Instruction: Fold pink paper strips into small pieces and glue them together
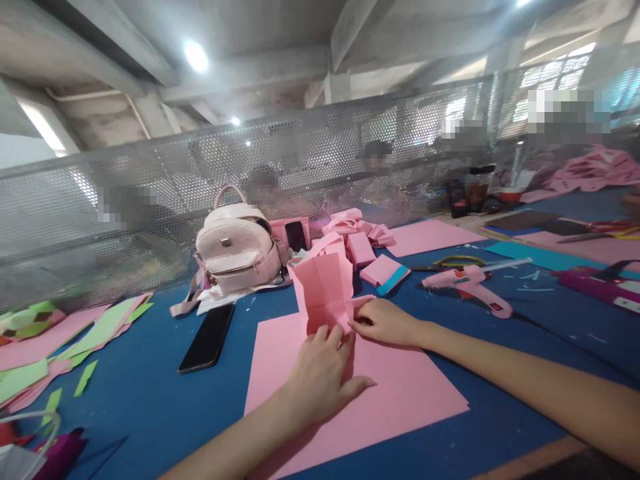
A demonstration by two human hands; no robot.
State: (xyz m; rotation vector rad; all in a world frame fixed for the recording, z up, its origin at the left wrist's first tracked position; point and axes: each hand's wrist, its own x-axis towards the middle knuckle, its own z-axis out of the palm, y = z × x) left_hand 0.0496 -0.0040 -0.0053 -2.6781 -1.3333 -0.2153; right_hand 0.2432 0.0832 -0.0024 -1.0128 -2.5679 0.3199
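A partly folded piece of pink paper (325, 283) with creases stands up in front of me, over a large flat sheet of pink paper (400, 407). My left hand (320, 370) presses on its near, lower part, fingers stretched forward and thumb out to the side. At its right side, my right hand (383, 321) pinches the paper's lower edge between thumb and fingers. Part of the fold is hidden behind the fingers. Just right of it lies a small folded pink paper box with a blue strip (387, 272).
A pink glue gun (473, 285) and yellow-handled scissors (450, 263) lie to the right. A black phone (207, 339) lies at left, near a pale pink backpack (240, 247). Green paper pieces (107, 327) cover the far left. A perforated metal screen (300, 160) borders the back.
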